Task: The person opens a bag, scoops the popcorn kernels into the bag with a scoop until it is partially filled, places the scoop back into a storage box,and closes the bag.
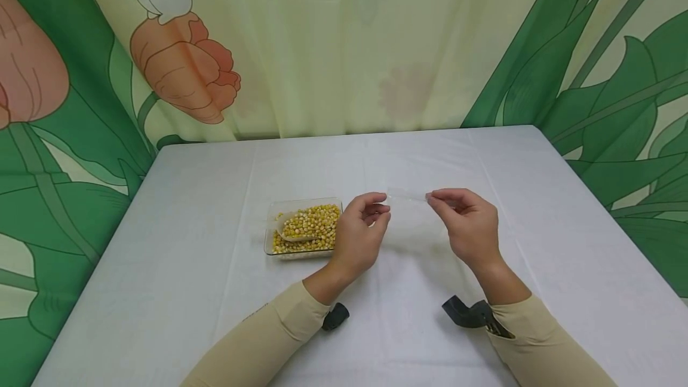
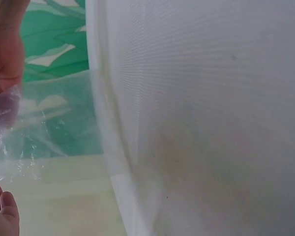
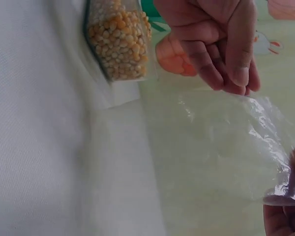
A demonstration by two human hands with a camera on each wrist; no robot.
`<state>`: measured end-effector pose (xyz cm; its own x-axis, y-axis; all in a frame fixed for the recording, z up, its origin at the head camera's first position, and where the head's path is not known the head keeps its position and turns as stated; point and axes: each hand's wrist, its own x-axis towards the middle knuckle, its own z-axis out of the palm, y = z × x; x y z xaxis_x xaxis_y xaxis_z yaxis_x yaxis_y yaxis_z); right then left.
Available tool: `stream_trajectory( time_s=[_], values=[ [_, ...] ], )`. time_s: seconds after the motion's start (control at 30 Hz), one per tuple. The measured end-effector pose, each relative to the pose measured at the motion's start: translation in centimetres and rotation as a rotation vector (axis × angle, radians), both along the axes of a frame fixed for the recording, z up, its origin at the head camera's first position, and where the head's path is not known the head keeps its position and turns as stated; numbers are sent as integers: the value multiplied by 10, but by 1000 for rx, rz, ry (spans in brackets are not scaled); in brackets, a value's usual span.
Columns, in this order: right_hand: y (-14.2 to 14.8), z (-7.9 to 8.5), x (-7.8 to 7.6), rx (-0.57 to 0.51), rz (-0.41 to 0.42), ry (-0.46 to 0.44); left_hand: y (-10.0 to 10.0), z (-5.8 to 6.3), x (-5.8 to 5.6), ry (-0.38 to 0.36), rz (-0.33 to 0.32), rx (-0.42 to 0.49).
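A clear plastic bag (image 1: 407, 195) spans the gap between both hands above the white table. My right hand (image 1: 473, 229) pinches one side of it between thumb and fingers; the film is creased there in the right wrist view (image 3: 280, 172). My left hand (image 1: 361, 233) is at the opposite edge, its fingertips at the film. In the head view a gap shows between the left thumb and index finger. A clear rectangular container (image 1: 267, 249) of yellow corn kernels (image 1: 322, 220) stands left of and partly behind the left hand. A scoop (image 1: 285, 233) filled with kernels lies in it.
A white cloth (image 1: 177, 267) covers the table. Behind its far edge hangs a curtain (image 1: 333, 46) printed with plants. Dark wrist mounts (image 1: 466, 312) stick out inward from both beige sleeves (image 1: 543, 333).
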<state>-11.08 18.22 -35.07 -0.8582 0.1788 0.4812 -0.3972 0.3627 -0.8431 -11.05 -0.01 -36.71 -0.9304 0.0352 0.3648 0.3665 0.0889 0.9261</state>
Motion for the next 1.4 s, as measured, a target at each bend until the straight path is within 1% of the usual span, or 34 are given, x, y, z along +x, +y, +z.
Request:
stream_trajectory(
  time_s=[0.1,0.27,0.5,0.57,0.67,0.73,0.83,0.97,1.0,1.07,1.17,1.2,1.23,1.4],
  values=[
    [-1,2,1,-19,-10,15,0,2,2,-19,-16,15],
    [-4,3,3,-30,-6,38,0,5,4,-35,-43,-27],
    [-10,3,6,-41,21,97,0,4,4,-72,-16,-55],
    [-12,2,7,-41,24,104,-1,4,4,-87,-35,-58],
    [-16,1,9,-33,33,98,-1,5,5,-123,-93,-68],
    [-18,0,11,-34,57,94,-1,6,6,-149,-129,-79],
    [-23,-2,13,-53,114,92,-2,8,6,-190,-148,-94],
    [-26,-5,15,-74,184,109,-1,10,5,-238,-160,-70],
    [-24,-14,11,-116,227,130,-1,10,5,-250,-164,-56],
    [-24,-15,11,-113,247,140,-1,10,5,-268,-174,-30],
    [-24,-15,11,-103,256,146,-1,11,6,-282,-191,-3],
    [-24,-15,11,-91,251,146,-1,12,6,-285,-196,5],
    [-27,-7,15,-44,217,132,-2,12,6,-286,-201,10],
    [-27,-6,17,-2,202,125,-1,13,6,-296,-215,39]
  ],
)
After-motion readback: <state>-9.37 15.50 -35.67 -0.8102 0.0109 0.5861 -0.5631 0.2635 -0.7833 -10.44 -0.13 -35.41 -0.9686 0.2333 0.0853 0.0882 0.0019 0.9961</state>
